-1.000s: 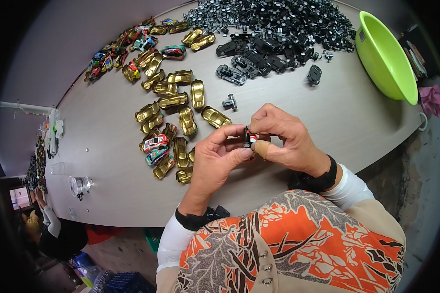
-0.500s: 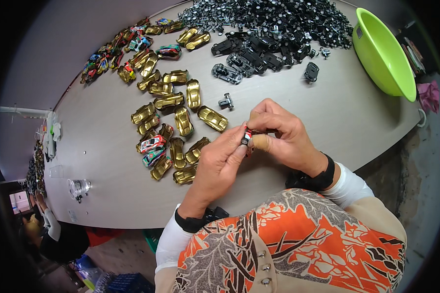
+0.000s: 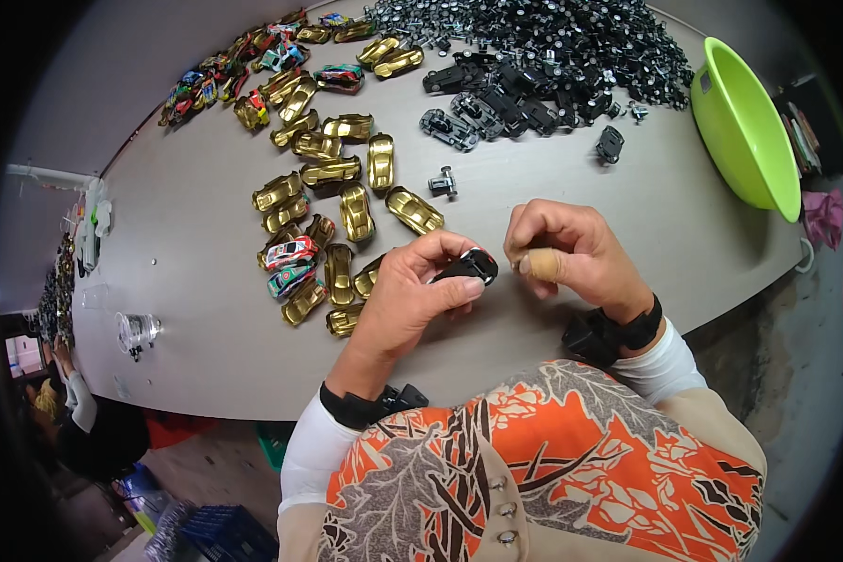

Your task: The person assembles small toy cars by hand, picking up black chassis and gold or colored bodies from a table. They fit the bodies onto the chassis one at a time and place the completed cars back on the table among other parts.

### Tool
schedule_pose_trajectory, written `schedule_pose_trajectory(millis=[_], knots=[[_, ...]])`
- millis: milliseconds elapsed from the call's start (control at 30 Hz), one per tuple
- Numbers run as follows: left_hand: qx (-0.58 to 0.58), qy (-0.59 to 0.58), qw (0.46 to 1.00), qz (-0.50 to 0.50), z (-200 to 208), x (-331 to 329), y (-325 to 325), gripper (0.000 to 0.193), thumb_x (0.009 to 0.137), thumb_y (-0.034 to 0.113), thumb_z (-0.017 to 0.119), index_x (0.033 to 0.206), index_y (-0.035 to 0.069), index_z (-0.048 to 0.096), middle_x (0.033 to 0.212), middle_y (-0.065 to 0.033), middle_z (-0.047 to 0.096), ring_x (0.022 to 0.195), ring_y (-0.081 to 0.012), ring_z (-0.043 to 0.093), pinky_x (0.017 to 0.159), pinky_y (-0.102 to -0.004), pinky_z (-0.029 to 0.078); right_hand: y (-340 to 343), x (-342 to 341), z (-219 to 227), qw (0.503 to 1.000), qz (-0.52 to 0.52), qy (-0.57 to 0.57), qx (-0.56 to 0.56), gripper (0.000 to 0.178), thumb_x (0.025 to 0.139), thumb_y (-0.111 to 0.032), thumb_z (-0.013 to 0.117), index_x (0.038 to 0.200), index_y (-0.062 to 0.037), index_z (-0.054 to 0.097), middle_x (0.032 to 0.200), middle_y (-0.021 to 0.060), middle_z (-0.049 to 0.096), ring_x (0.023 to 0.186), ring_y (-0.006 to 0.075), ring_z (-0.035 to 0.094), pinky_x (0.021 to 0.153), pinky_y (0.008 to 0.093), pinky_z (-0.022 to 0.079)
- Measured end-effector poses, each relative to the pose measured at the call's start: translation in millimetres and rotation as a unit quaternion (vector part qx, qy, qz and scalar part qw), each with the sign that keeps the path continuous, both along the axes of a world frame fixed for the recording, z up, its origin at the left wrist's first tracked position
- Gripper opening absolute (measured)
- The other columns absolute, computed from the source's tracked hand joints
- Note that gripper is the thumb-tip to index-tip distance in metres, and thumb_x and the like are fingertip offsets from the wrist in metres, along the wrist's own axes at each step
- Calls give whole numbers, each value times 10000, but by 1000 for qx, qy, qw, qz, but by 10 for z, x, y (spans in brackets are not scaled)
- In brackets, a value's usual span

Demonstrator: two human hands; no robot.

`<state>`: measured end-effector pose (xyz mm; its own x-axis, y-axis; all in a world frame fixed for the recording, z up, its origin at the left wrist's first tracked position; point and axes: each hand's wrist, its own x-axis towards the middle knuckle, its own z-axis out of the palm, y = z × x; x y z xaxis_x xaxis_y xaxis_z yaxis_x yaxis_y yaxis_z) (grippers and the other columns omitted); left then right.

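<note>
Right hand [image 3: 571, 253] drawn apart, left hand [image 3: 421, 290] gripping toy car [image 3: 468, 266]

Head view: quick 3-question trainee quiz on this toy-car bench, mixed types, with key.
1. True or false: the left hand holds a small black toy car.
2. The green bowl sits at the table's: A) left end B) right end C) near edge by the hands.
3. Fill in: the loose car shells beside the left hand are mostly ____ in colour.

Key: 1 true. 2 B. 3 gold. The right hand is beside the car, fingers curled; whether it pinches a part cannot be told.
</note>
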<state>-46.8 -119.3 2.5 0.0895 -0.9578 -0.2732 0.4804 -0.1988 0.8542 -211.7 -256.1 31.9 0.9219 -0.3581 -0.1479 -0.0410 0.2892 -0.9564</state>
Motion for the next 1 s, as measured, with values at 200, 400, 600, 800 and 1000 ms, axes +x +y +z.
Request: schedule_pose_trajectory(millis=[200, 400, 600, 800, 1000], knots=[[8, -84, 996, -31, 9, -33, 14, 242, 741, 79, 695, 963, 29, 611, 837, 14, 605, 704, -37, 531, 602, -171, 436, 5, 29, -44, 999, 26, 15, -20, 61, 807, -33, 599, 799, -2, 547, 770, 35, 546, 598, 82, 538, 519, 193, 426], [-26, -157, 986, -39, 26, -34, 5, 207, 761, 91, 664, 947, 14, 615, 783, 41, 578, 706, -21, 484, 646, -182, 407, -14, 27, -61, 993, 79, 91, -19, 94, 809, -65, 623, 810, 3, 558, 800, 39, 539, 610, 79, 524, 520, 188, 416], [-10, -121, 992, -31, 32, -14, 17, 199, 765, 77, 655, 944, 1, 612, 779, 35, 582, 703, -24, 487, 647, -187, 412, -40, -3, -79, 996, 78, 22, 49, 113, 822, -97, 630, 826, 1, 574, 859, 33, 524, 606, 66, 490, 506, 182, 389], [1, -139, 989, -42, 29, -33, 11, 174, 764, 60, 647, 924, 0, 610, 772, 31, 580, 694, -25, 488, 638, -191, 412, -32, 7, -121, 994, 81, 70, 11, 73, 811, -54, 595, 868, -9, 583, 742, -14, 545, 629, 63, 511, 540, 205, 408], [21, -230, 972, -38, -3, -87, -3, 172, 760, 40, 626, 923, -10, 600, 751, 5, 569, 685, -49, 495, 632, -207, 418, 102, 77, -171, 980, 55, 75, -174, 98, 791, 28, 544, 887, 6, 553, 762, 20, 540, 689, 82, 498, 611, 220, 415]])
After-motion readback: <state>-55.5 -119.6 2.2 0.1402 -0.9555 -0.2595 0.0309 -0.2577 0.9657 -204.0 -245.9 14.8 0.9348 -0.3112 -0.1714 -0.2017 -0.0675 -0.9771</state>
